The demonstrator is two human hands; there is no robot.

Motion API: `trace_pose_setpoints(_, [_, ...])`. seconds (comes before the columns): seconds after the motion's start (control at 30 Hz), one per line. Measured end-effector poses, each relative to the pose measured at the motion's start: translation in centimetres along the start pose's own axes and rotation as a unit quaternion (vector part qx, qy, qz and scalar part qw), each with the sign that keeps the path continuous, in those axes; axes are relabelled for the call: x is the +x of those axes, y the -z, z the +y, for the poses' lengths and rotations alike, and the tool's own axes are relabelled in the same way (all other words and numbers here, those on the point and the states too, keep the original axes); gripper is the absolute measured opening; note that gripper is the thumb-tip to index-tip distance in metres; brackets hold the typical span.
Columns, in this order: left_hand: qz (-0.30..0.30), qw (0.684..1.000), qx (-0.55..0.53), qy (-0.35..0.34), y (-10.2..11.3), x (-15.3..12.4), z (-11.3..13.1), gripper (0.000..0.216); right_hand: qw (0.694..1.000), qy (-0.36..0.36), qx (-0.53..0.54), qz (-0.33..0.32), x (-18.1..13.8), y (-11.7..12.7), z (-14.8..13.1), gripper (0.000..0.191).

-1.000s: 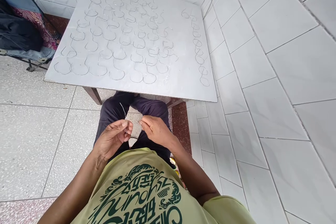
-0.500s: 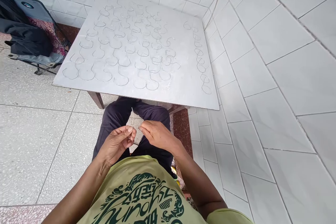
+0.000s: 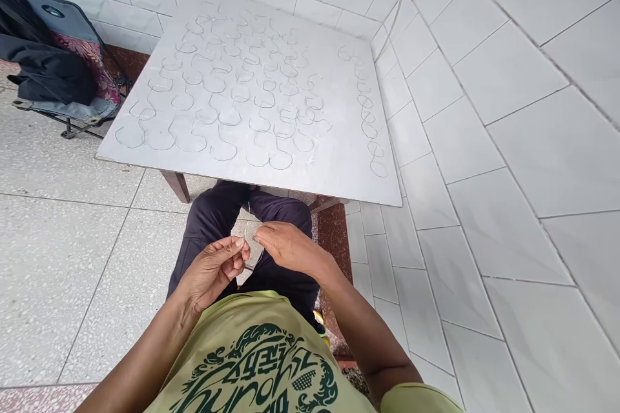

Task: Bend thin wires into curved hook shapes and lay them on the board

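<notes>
Your left hand (image 3: 213,268) and right hand (image 3: 288,246) both pinch one thin wire (image 3: 248,232) between thumb and fingertips, above your lap. Wire spans the gap between the two pinches, one end poking up. Beyond: one white board (image 3: 339,174) carrying dozens of bent wire hooks (image 3: 232,93), too many to count.

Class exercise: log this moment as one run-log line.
left hand: pinching thin silver wire piece | right hand: gripping same wire | white square table: rows of bent wire hooks | dark folding chair: far left
</notes>
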State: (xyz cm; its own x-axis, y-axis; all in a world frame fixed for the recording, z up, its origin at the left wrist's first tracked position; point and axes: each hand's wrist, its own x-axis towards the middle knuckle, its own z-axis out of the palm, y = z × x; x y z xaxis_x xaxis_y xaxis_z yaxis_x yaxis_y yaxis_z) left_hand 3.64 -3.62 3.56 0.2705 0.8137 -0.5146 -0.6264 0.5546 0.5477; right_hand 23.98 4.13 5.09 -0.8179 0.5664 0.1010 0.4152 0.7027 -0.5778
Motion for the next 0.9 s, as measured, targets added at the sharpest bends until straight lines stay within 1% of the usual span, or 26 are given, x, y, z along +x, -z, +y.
trace_pose_setpoints(0.1, [-0.004,1.000,0.003,-0.009,0.0,0.0,0.2,0.022,1.000,0.001,0.019,-0.003,0.0,0.4,-0.1,0.030])
trace_pose_setpoints(0.17, [0.000,1.000,0.004,-0.012,0.0,-0.1,0.3,0.021,0.998,-0.010,0.060,-0.005,0.1,0.9,-0.2,0.026])
trace_pose_setpoints(0.23, [0.002,1.000,0.003,-0.012,0.1,-0.1,0.5,0.020,0.992,-0.025,0.127,-0.002,0.1,1.2,-0.3,0.022])
trace_pose_setpoints(0.3, [-0.004,1.000,0.004,-0.010,0.2,-0.1,0.4,0.020,0.974,-0.053,0.219,0.012,0.2,1.2,-0.2,0.025])
trace_pose_setpoints(0.37, [-0.012,1.000,0.005,-0.006,0.4,-0.1,0.3,0.020,0.941,-0.095,0.323,0.040,0.3,0.7,0.3,0.037])
trace_pose_setpoints(0.47, [-0.015,1.000,0.004,-0.010,0.5,0.1,0.3,0.019,0.871,-0.158,0.455,0.091,0.4,-0.6,1.0,0.051])
trace_pose_setpoints(0.53, [-0.011,1.000,0.000,-0.023,0.4,0.2,0.3,0.019,0.826,-0.196,0.515,0.118,0.2,-1.6,1.2,0.054])
trace_pose_setpoints(0.6, [-0.004,0.999,-0.004,-0.038,0.4,0.4,0.5,0.019,0.792,-0.232,0.550,0.126,-0.1,-2.5,1.0,0.054])
trace_pose_setpoints(0.67, [0.002,0.999,-0.008,-0.053,0.3,0.5,0.7,0.019,0.774,-0.259,0.568,0.112,-0.5,-3.4,0.5,0.051])
trace_pose_setpoints(0.73, [0.005,0.998,-0.014,-0.061,0.4,0.7,0.8,0.020,0.757,-0.269,0.586,0.101,-0.8,-4.3,-0.3,0.048])
trace_pose_setpoints(0.83, [0.005,0.998,-0.014,-0.063,0.5,0.8,0.7,0.021,0.727,-0.271,0.621,0.115,-0.9,-5.2,-1.5,0.043])
trace_pose_setpoints(0.9, [0.002,0.998,-0.008,-0.064,0.6,0.8,0.5,0.021,0.714,-0.271,0.634,0.121,-0.8,-5.5,-2.1,0.042])
